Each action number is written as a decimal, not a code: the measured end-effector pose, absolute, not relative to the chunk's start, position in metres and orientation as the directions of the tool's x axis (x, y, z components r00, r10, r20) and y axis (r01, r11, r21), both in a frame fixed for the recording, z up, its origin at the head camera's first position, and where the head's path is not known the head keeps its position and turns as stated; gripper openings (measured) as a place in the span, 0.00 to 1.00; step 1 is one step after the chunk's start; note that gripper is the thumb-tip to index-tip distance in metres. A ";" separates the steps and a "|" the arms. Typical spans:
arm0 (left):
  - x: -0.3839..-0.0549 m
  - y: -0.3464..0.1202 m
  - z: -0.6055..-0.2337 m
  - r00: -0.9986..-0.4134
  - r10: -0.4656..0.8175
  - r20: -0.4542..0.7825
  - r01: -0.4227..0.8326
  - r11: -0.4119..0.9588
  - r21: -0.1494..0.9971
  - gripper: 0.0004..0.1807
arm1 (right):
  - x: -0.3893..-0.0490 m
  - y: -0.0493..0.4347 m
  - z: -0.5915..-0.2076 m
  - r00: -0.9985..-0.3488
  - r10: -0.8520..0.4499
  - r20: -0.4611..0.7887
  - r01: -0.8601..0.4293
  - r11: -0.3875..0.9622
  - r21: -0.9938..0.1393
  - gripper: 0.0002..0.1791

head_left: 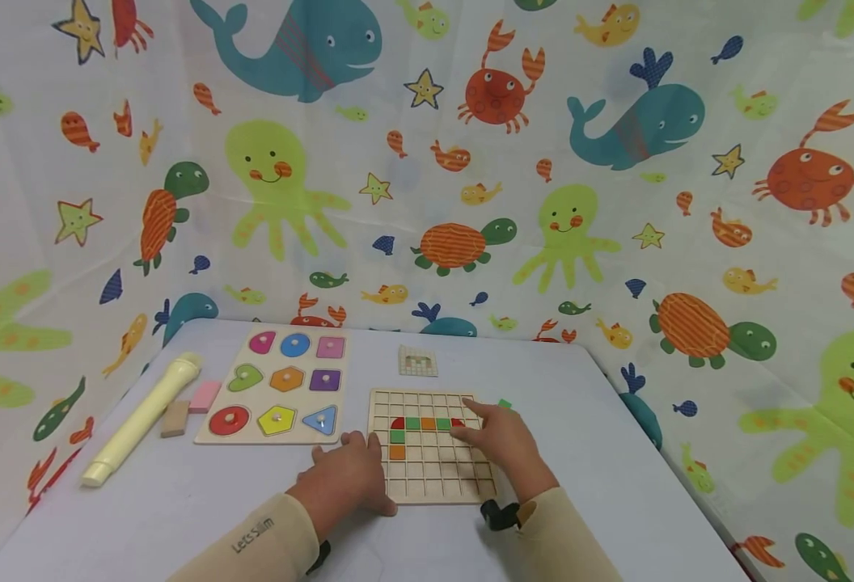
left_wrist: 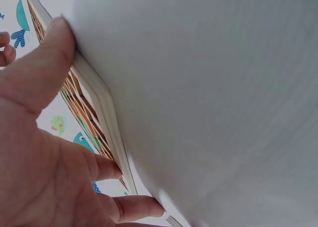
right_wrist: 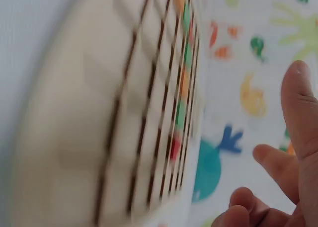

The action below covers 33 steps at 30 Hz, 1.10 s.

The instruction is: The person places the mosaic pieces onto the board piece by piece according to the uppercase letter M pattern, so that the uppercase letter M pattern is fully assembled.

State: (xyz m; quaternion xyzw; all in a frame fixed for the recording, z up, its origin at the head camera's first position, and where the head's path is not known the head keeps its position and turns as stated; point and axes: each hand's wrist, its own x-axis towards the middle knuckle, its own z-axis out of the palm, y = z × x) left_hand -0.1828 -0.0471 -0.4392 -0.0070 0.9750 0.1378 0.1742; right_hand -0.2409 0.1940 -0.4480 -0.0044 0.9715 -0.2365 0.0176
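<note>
A light wooden grid board [head_left: 441, 489] lies on the table. Along one of its rows run a red rounded piece [head_left: 398, 423], green, orange and green squares and another red piece [head_left: 458, 423]. Below the left red piece are a green square [head_left: 397, 436] and an orange square [head_left: 397, 453]. My left hand [head_left: 347, 477] rests at the board's left edge, thumb by the near corner and fingers spread along the side. Over the board's right side hovers my right hand [head_left: 510, 444], index finger and thumb extended apart, nothing between them; its thumb tip is beside the right red piece.
Beyond the board lies a small pattern card [head_left: 418, 361]. A loose green piece [head_left: 505, 403] is behind my right hand. To the left are a knobbed shape puzzle [head_left: 252, 437], a pink block [head_left: 205, 397], a wooden block [head_left: 175, 419] and a pale yellow tube [head_left: 143, 416].
</note>
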 end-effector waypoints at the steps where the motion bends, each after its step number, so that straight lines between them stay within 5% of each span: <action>1: -0.183 -0.047 -0.439 -0.940 0.034 -0.340 -0.061 0.962 0.265 0.64 | -0.245 0.203 -0.447 -1.000 -0.002 -0.028 0.011 0.894 -0.448 0.41; 12: -0.183 -0.047 -0.439 -0.931 0.027 -0.364 -0.084 0.955 0.285 0.64 | -0.283 0.280 -0.453 -0.972 0.155 -0.174 0.207 0.916 -0.344 0.41; 21: -0.184 -0.047 -0.440 -0.930 0.036 -0.366 -0.081 0.951 0.299 0.63 | -0.303 0.290 -0.459 -0.982 0.100 -0.159 0.145 0.943 -0.300 0.22; 33: -0.184 -0.046 -0.439 -0.930 0.009 -0.368 -0.108 0.949 0.296 0.63 | -0.321 0.289 -0.465 -0.963 0.076 -0.259 0.161 0.932 -0.325 0.23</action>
